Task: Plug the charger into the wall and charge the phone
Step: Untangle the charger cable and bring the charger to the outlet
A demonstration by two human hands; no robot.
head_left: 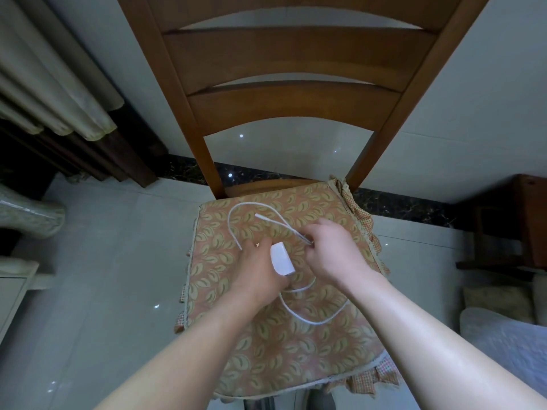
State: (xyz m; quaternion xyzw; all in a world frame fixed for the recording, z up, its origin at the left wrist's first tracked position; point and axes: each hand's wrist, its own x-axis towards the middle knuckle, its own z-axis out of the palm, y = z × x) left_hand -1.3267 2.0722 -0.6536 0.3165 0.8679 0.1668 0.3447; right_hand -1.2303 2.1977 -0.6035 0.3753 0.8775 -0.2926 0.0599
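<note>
Glossy pale floor tiles (97, 261) surround one wooden chair (284, 63), and its seat carries one leaf-patterned cushion (266, 344) with a checked frill along the edge. Both of your hands work over that cushion.

Your left hand (257, 275) grips one white charger block (281, 259); your fingers curl round it from the left and below, so its flat white face shows just to the right of your knuckles.

Your right hand (331, 250) pinches one white cable (313, 316), thumb and fingertips closed together on it at the hand's left edge, just above and right of the charger block. From that pinch a straight length of cable runs up and left to one free plug end (260, 216), lying on the cushion beyond your fingers. A wide loop arcs above your fingertips and comes down to your left hand. A second loop sags on the cushion below both wrists, nearer to you.

One pleated curtain (53, 78) hangs at far left.
</note>
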